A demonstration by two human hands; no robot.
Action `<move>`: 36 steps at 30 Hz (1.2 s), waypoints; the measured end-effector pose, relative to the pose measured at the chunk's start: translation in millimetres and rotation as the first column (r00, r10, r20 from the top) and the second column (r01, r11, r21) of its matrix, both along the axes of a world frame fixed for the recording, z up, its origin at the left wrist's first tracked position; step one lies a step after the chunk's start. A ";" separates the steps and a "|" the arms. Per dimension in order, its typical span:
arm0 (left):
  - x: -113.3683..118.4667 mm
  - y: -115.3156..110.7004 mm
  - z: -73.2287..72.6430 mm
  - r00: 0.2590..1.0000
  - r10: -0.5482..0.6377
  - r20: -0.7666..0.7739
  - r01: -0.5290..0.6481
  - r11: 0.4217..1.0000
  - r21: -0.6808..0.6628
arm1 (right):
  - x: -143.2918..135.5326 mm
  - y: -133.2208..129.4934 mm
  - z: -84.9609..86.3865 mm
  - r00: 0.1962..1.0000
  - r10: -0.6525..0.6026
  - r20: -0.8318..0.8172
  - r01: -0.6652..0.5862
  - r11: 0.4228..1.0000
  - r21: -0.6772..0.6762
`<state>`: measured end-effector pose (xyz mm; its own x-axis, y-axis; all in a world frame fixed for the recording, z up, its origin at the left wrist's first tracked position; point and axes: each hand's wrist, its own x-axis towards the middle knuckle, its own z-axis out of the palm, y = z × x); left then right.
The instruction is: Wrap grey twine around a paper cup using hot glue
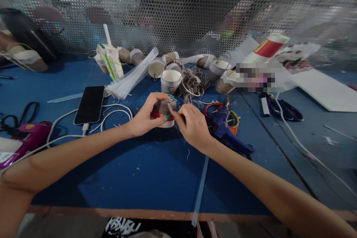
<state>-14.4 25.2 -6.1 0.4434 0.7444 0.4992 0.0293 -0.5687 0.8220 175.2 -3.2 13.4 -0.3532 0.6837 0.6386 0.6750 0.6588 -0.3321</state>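
As left hand (146,117) holds cup (162,108), yarn (194,83) behind, phone (89,105) leftward

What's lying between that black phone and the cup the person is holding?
In the head view, loops of white cable lie beside the phone; then comes the person's left hand, which grips the cup.

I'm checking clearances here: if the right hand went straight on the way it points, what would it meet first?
The right hand would likely first meet the string-wrapped cup held in the left hand; hand and cup look very close or touching, though depth is unclear.
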 end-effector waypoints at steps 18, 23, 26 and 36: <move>1.5 -7.9 -5.0 0.991 0.130 -0.042 -0.133 0.989 -0.060 | 41.1 20.9 24.4 0.930 0.254 0.265 -0.223 0.965 -0.140; 1.1 -5.3 -6.5 0.997 0.070 0.044 -0.060 0.976 -0.209 | 63.4 36.9 24.8 0.792 0.182 0.583 -0.217 0.976 -0.012; 1.4 -2.1 -9.9 0.988 0.059 0.145 -0.021 0.967 -0.255 | 70.4 37.6 25.7 0.777 0.082 0.624 -0.152 0.987 0.059; 4.5 2.6 -18.0 0.894 0.189 0.407 -0.085 0.962 -0.259 | 47.5 12.4 33.7 0.846 -0.015 0.533 -0.155 0.949 0.274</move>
<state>-9.9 27.8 -24.0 0.1130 0.8981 0.4251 -0.2876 -0.3799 0.8792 222.7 9.3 47.1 -0.7308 0.4537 0.5099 0.6381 0.7194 0.2745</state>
